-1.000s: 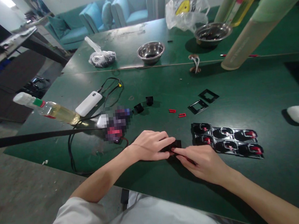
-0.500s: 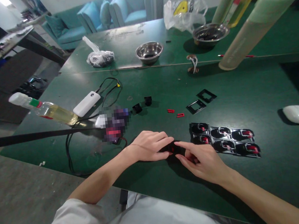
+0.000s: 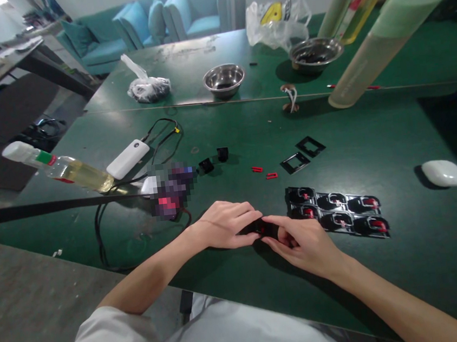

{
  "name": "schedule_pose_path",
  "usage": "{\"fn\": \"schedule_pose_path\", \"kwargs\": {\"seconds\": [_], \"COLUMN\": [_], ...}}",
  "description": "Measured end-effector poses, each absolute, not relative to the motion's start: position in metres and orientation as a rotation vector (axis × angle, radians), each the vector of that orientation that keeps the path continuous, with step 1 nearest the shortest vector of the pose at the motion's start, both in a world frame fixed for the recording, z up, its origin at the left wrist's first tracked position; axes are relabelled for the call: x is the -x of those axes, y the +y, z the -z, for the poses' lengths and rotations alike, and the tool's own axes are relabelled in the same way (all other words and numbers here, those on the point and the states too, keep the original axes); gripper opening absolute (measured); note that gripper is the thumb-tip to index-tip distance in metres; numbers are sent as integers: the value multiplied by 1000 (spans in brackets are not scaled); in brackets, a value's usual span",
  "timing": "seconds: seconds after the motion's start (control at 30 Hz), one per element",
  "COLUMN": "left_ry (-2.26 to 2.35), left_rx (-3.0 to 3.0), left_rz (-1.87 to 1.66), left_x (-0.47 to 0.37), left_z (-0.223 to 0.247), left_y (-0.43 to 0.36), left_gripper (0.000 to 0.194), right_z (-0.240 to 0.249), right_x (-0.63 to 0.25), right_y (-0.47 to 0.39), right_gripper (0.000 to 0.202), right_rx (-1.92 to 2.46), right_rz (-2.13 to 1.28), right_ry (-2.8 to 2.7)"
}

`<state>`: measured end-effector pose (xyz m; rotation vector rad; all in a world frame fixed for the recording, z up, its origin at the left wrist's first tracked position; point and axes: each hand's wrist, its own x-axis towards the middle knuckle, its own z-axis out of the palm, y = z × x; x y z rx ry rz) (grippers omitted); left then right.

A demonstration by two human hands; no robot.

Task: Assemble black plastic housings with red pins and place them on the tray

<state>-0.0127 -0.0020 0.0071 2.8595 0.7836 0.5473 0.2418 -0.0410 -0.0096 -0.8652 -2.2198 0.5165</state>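
Between my two hands, low over the green table (image 3: 223, 122), is a small black part (image 3: 262, 227) with a bit of red on it. My left hand (image 3: 230, 225) grips its left side between fingers and thumb. From the right, the index finger and thumb of my right hand (image 3: 301, 237) close on the same part. Several black pieces with red inserts (image 3: 340, 219) lie in two rows just right of my right hand. Beyond my hands are red clips (image 3: 271, 175), flat black frames (image 3: 295, 162) and black blocks (image 3: 206, 165).
To the left lie a bottle of yellow liquid (image 3: 77, 173), a white power bank (image 3: 128, 158), cables and a pixelated phone. Farther back are metal bowls (image 3: 224, 80), plastic bags (image 3: 149, 89) and a tall green-capped bottle (image 3: 383, 48). A white mouse (image 3: 444, 173) sits right. Another person's hand shows top right.
My right index finger and thumb have closed in on the black part. The view has shifted slightly. At the top right, the other person's hand has come further into view by the green cap.
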Motion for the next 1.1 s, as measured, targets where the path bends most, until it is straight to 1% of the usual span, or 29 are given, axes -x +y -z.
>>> {"fn": "schedule_pose_path", "kwargs": {"seconds": [0.23, 0.43, 0.6, 0.8, 1.1], "left_ry": [707, 729, 739, 752, 763], "left_rx": [-2869, -2847, -2804, -2833, -2872], "left_rz": [-501, -471, -503, -564, -756], "left_x": [13, 14, 16, 15, 12], "left_z": [-10, -11, -13, -12, -13], "left_y": [-3, -4, -4, -3, -5], "left_gripper": [33, 38, 50, 37, 36], "right_z": [9, 6, 3, -1, -5], "right_x": [-242, -242, -242, -242, -245], "right_y": [-41, -42, -43, -44, -44], "right_gripper": [26, 25, 25, 27, 32], "right_rx": [841, 812, 806, 798, 798], "right_rz": [-522, -535, -515, -488, -398], "right_ry": [-2225, -2210, -2190, -2182, -2221]}}
